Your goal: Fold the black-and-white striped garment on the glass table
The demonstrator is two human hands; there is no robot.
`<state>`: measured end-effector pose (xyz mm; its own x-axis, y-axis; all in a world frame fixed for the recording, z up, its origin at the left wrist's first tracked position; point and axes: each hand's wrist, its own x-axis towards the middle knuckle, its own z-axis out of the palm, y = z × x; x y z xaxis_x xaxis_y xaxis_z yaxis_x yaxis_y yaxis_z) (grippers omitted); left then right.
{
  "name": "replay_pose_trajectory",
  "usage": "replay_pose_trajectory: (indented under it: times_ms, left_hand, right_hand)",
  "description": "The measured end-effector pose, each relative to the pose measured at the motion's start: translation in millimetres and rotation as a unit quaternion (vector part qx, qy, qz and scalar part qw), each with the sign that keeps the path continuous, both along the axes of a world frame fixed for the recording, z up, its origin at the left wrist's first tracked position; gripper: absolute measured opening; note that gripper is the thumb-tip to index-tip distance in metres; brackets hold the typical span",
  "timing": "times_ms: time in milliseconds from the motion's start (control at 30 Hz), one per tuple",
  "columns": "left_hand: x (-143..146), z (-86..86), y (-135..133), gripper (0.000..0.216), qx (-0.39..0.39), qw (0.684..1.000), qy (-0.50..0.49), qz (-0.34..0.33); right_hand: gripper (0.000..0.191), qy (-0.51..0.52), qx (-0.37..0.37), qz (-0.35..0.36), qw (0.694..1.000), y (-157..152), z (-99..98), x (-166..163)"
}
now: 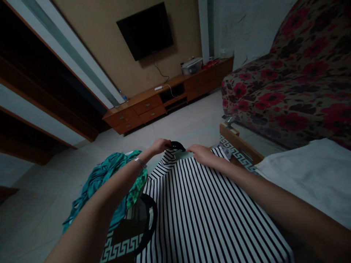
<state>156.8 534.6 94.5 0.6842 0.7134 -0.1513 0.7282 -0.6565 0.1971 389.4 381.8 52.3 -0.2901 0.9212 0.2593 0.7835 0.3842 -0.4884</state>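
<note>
A black-and-white striped garment (197, 208) lies spread in front of me on a table with a patterned border (238, 155). My left hand (160, 145) is closed on the garment's far edge by its black collar (177, 145). A thin bracelet sits on that wrist. My right hand (199, 152) rests just right of the collar, fingers curled down onto the striped cloth. Both forearms stretch out over the garment.
A teal patterned cloth (106, 182) is heaped at the left. White fabric (312, 175) lies at the right. A floral sofa (296, 84) stands beyond it. A low wooden cabinet (164, 100) runs along the far wall under a wall television (145, 31).
</note>
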Motion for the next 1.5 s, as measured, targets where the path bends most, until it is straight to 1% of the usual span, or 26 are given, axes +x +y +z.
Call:
replay_pose_trajectory:
  times_ms: [67,133,167,233,333,400,433,533,567,667,733,800,833,867,900,1000,1067,1133,1167,1200,1233,1300,1367,1400,1467,1500]
  left_hand:
    - [-4.8,2.7,6.6,0.025,-0.040,0.999,-0.012,0.016]
    - [-7.4,2.8,12.3,0.027,-0.076,0.996,-0.028,0.030]
    - [-8.2,2.4,15.3,0.027,-0.090,0.995,-0.038,0.035]
    - [-9.5,2.1,21.9,0.025,-0.110,0.991,-0.058,0.044]
    - [-15.0,5.9,34.4,0.022,-0.122,0.987,-0.083,0.058]
    - [-22.7,11.3,44.2,0.019,-0.114,0.986,-0.097,0.071]
    - [-27.5,14.3,49.3,0.018,-0.104,0.987,-0.095,0.076]
    - [-43.2,21.5,63.2,0.020,-0.070,0.993,-0.045,0.087]
    - [-47.8,23.0,66.7,0.021,-0.065,0.993,-0.023,0.091]
    - [-56.3,25.1,72.4,0.018,-0.063,0.993,0.010,0.104]
    - [-57.6,25.7,72.7,0.011,-0.064,0.992,0.019,0.105]
    - [-57.4,26.5,72.0,0.009,-0.068,0.992,0.023,0.104]
    - [-57.5,27.0,71.7,0.011,-0.070,0.992,0.024,0.104]
    - [-57.8,27.5,71.4,0.013,-0.071,0.991,0.026,0.106]
    - [-58.4,28.3,71.1,0.016,-0.073,0.991,0.030,0.110]
    - [-60.2,31.8,67.7,0.024,-0.067,0.990,0.049,0.112]
    - [-58.8,34.6,61.0,0.022,-0.037,0.995,0.054,0.076]
    - [-53.9,36.5,50.6,0.017,-0.017,0.999,0.034,0.021]
    - [-50.2,36.6,44.6,0.017,-0.032,0.999,0.014,0.003]
    - [-46.0,36.2,38.5,0.018,-0.066,0.998,-0.014,-0.001]
    - [-41.5,35.1,32.8,0.021,-0.113,0.992,-0.048,0.009]
    - [-32.6,31.3,23.6,0.028,-0.209,0.967,-0.132,0.056]
    - [-25.4,26.5,18.4,0.033,-0.273,0.932,-0.213,0.111]
    - [-22.8,24.3,17.3,0.033,-0.298,0.915,-0.239,0.132]
    - [-20.6,20.9,17.4,0.032,-0.343,0.893,-0.246,0.154]
    - [-21.2,19.7,18.5,0.032,-0.363,0.891,-0.227,0.154]
  right_hand:
    - [0.046,-0.019,0.025,0.028,0.999,52.1,13.1,-18.7]
    - [0.043,-0.042,0.027,0.060,0.997,94.6,15.4,-35.1]
    - [0.040,-0.052,0.022,0.077,0.995,111.3,12.5,-41.4]
    - [0.035,-0.066,0.005,0.104,0.992,135.6,0.6,-49.6]
    - [0.036,-0.062,-0.020,0.119,0.991,153.2,-21.8,-52.9]
    - [0.035,-0.053,-0.033,0.131,0.989,157.6,-32.3,-50.7]
    - [0.031,-0.046,-0.040,0.140,0.988,159.1,-35.1,-48.7]
    - [0.014,-0.019,-0.053,0.157,0.986,163.5,-34.0,-40.3]
    - [0.014,-0.008,-0.056,0.155,0.986,165.1,-31.6,-37.4]
    - [0.027,0.013,-0.060,0.134,0.989,167.3,-24.1,-33.6]
    - [0.045,0.020,-0.056,0.131,0.990,164.8,-22.8,-38.1]
    - [0.064,0.028,-0.045,0.145,0.988,159.9,-25.9,-49.0]
    - [0.069,0.036,-0.043,0.153,0.987,157.3,-28.6,-56.0]
    - [0.069,0.045,-0.046,0.159,0.985,155.2,-31.7,-63.3]
    - [0.064,0.054,-0.055,0.160,0.984,154.0,-34.5,-70.1]
    - [0.038,0.079,-0.104,0.144,0.981,156.9,-38.4,-81.4]
    - [0.031,0.093,-0.135,0.138,0.977,162.6,-35.7,-77.7]
    - [0.031,0.114,-0.164,0.140,0.970,167.5,-29.9,-65.9]
    - [0.032,0.125,-0.176,0.143,0.966,168.6,-26.6,-58.1]
    - [0.032,0.135,-0.186,0.146,0.962,168.5,-23.4,-49.8]
    - [0.033,0.143,-0.193,0.148,0.959,167.3,-20.7,-41.5]
    - [0.034,0.166,-0.212,0.151,0.951,162.5,-17.0,-26.4]
    - [0.034,0.210,-0.243,0.155,0.934,156.5,-16.0,-14.2]
    - [0.035,0.235,-0.260,0.159,0.923,153.9,-16.0,-9.0]
    - [0.034,0.272,-0.291,0.162,0.903,150.0,-16.4,0.3]
    - [0.033,0.279,-0.301,0.159,0.898,148.7,-16.4,4.8]
